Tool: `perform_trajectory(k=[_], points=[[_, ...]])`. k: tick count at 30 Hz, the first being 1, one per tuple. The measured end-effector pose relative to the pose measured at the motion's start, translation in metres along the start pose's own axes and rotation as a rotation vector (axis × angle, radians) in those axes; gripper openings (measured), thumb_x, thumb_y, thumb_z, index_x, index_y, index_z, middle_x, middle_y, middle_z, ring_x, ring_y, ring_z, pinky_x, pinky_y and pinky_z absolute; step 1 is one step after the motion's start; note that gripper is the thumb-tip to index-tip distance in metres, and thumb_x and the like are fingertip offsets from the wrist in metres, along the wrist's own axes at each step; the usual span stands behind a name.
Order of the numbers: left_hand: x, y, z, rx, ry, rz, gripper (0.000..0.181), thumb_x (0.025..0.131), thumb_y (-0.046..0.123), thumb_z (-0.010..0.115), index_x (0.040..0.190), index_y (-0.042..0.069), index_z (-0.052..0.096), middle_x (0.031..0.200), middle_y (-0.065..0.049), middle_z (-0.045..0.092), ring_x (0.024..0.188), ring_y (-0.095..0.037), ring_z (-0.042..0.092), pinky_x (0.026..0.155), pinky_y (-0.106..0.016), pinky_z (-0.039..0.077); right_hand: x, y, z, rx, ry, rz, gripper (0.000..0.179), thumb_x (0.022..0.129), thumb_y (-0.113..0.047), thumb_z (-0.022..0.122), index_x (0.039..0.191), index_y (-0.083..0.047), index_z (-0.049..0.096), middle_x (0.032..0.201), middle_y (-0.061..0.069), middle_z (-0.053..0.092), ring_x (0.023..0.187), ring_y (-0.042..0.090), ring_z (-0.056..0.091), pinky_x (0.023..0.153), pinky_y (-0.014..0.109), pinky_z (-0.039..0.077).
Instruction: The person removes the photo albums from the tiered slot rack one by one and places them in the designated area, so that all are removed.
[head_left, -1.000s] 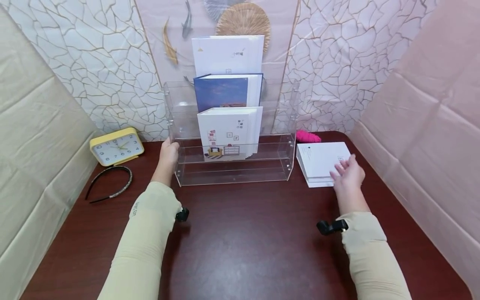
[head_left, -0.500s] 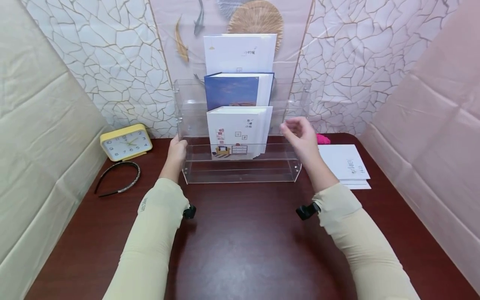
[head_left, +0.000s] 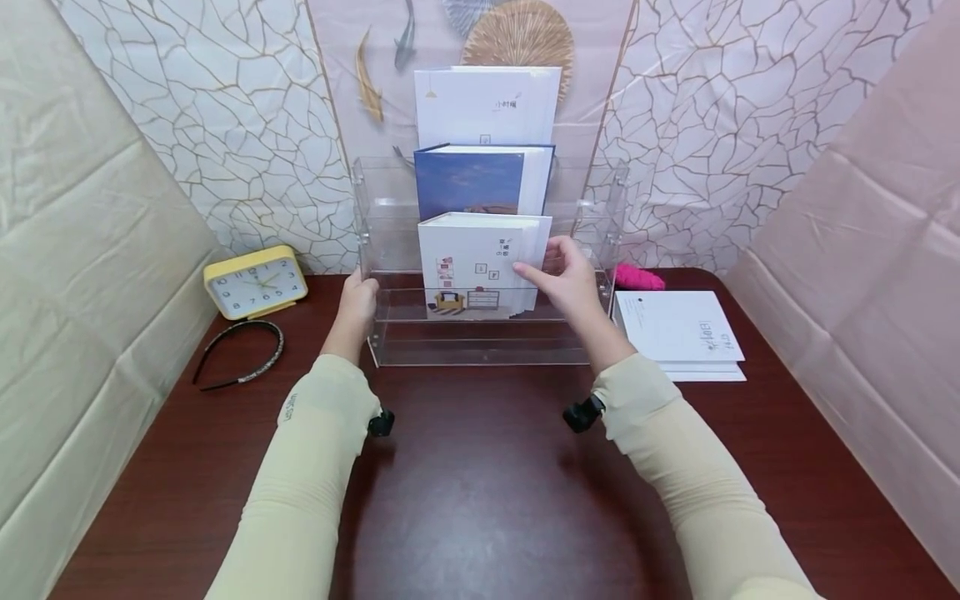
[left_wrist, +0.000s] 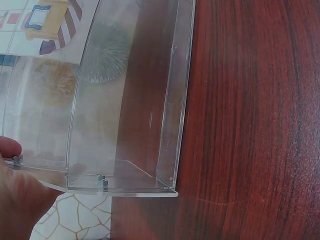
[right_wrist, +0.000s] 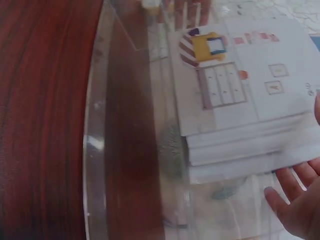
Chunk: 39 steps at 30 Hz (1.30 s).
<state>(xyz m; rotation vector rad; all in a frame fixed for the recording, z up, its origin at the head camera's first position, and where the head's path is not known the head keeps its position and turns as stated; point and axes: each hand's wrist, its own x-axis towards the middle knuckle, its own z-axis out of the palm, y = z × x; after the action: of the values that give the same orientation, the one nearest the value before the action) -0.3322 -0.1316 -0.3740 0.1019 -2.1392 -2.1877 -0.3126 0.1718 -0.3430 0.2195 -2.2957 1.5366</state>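
A clear acrylic book rack (head_left: 480, 354) stands on the table with books in several tiers. My left hand (head_left: 356, 304) grips its left side panel; the left wrist view shows the thumb around the panel edge. My right hand (head_left: 572, 279) is at the right edge of the white book (head_left: 457, 250) in the front tier. Its thumb lies over the front cover and the fingers reach round behind the edge. Inside the right wrist view, this book (right_wrist: 240, 95) shows a printed yellow chair and drawers. Behind stand a blue-covered book (head_left: 468, 179) and a taller white book (head_left: 480, 104).
Right of the rack lies another white book (head_left: 675, 325) on the table (head_left: 472, 467), with a bright pink item (head_left: 640, 277) behind it. On the left are a yellow alarm clock (head_left: 257, 282) and a headband (head_left: 258, 371). Cloth-covered walls surround the table.
My right hand has moved left from the white book lying on the table to the front book in the rack. The left hand has kept its grip; the head view has shifted slightly.
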Motion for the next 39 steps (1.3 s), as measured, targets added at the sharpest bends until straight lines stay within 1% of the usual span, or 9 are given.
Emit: perform_trajectory(k=[3, 8, 13, 16, 24, 28, 31, 34, 39], points=[[-0.006, 0.007, 0.001, -0.016, -0.006, -0.008, 0.055, 0.085, -0.007, 0.03, 0.139, -0.004, 0.038, 0.128, -0.026, 0.045, 0.093, -0.027, 0.043, 0.084, -0.036, 0.037, -0.002, 0.002, 0.007, -0.057, -0.022, 0.01, 0.054, 0.071, -0.031, 0.081, 0.106, -0.004, 0.051, 0.097, 0.011, 0.064, 0.082, 0.023, 0.06, 0.069, 0.031, 0.048], [0.002, -0.002, -0.001, 0.003, 0.002, 0.011, 0.056, 0.084, -0.007, 0.031, 0.139, -0.002, 0.041, 0.127, -0.023, 0.048, 0.083, -0.023, 0.042, 0.074, -0.03, 0.037, -0.003, 0.003, 0.018, -0.089, 0.036, -0.009, 0.061, 0.066, -0.03, 0.085, 0.104, -0.002, 0.046, 0.095, 0.012, 0.064, 0.08, 0.024, 0.057, 0.065, 0.03, 0.044], [0.012, -0.014, -0.002, -0.001, 0.006, 0.01, 0.058, 0.084, -0.005, 0.031, 0.141, 0.003, 0.04, 0.132, -0.018, 0.048, 0.101, -0.022, 0.046, 0.09, -0.033, 0.039, -0.001, 0.002, 0.023, -0.107, 0.099, -0.011, 0.06, 0.067, -0.029, 0.084, 0.103, -0.001, 0.045, 0.093, 0.012, 0.061, 0.083, 0.024, 0.057, 0.067, 0.033, 0.045], [0.014, -0.016, -0.002, 0.003, 0.012, 0.011, 0.058, 0.085, -0.004, 0.031, 0.142, 0.004, 0.04, 0.13, -0.019, 0.049, 0.1, -0.025, 0.046, 0.094, -0.039, 0.038, 0.001, 0.001, 0.025, -0.098, 0.1, -0.014, 0.058, 0.067, -0.028, 0.084, 0.103, -0.003, 0.045, 0.094, 0.012, 0.061, 0.084, 0.023, 0.058, 0.069, 0.034, 0.046], [0.014, -0.017, -0.003, 0.037, 0.017, 0.035, 0.055, 0.085, -0.004, 0.032, 0.138, 0.004, 0.045, 0.117, -0.025, 0.052, 0.067, -0.017, 0.041, 0.062, -0.027, 0.037, 0.007, -0.011, 0.034, -0.091, 0.107, -0.093, 0.056, 0.067, -0.024, 0.085, 0.101, -0.004, 0.045, 0.092, 0.01, 0.063, 0.082, 0.02, 0.059, 0.07, 0.033, 0.046], [0.017, -0.022, -0.006, 0.024, 0.011, 0.064, 0.057, 0.084, -0.003, 0.033, 0.138, 0.007, 0.046, 0.108, -0.019, 0.054, 0.066, -0.018, 0.041, 0.062, -0.029, 0.037, 0.01, -0.022, 0.039, -0.109, 0.104, -0.135, 0.056, 0.065, -0.023, 0.086, 0.099, -0.002, 0.046, 0.094, 0.012, 0.065, 0.083, 0.022, 0.06, 0.072, 0.035, 0.047], [0.018, -0.024, -0.006, 0.016, 0.004, 0.062, 0.058, 0.084, -0.003, 0.033, 0.14, 0.009, 0.044, 0.114, -0.018, 0.054, 0.078, -0.027, 0.046, 0.072, -0.035, 0.041, 0.013, -0.029, 0.043, -0.133, 0.094, -0.169, 0.056, 0.065, -0.024, 0.086, 0.1, -0.003, 0.048, 0.095, 0.012, 0.065, 0.086, 0.023, 0.061, 0.074, 0.036, 0.048], [0.015, -0.02, -0.006, 0.0, 0.005, 0.045, 0.059, 0.084, -0.003, 0.033, 0.141, 0.009, 0.043, 0.123, -0.018, 0.053, 0.095, -0.029, 0.047, 0.084, -0.037, 0.041, 0.013, -0.034, 0.047, -0.127, 0.074, -0.211, 0.055, 0.068, -0.024, 0.084, 0.104, -0.004, 0.048, 0.099, 0.01, 0.066, 0.089, 0.022, 0.061, 0.075, 0.037, 0.048], [0.001, -0.001, -0.001, -0.001, -0.003, -0.008, 0.056, 0.087, -0.005, 0.031, 0.141, 0.003, 0.04, 0.122, -0.022, 0.049, 0.082, -0.02, 0.046, 0.074, -0.029, 0.039, 0.014, -0.035, 0.05, -0.046, 0.061, -0.237, 0.052, 0.07, -0.018, 0.082, 0.106, -0.005, 0.047, 0.1, 0.009, 0.066, 0.091, 0.02, 0.06, 0.078, 0.036, 0.047]])
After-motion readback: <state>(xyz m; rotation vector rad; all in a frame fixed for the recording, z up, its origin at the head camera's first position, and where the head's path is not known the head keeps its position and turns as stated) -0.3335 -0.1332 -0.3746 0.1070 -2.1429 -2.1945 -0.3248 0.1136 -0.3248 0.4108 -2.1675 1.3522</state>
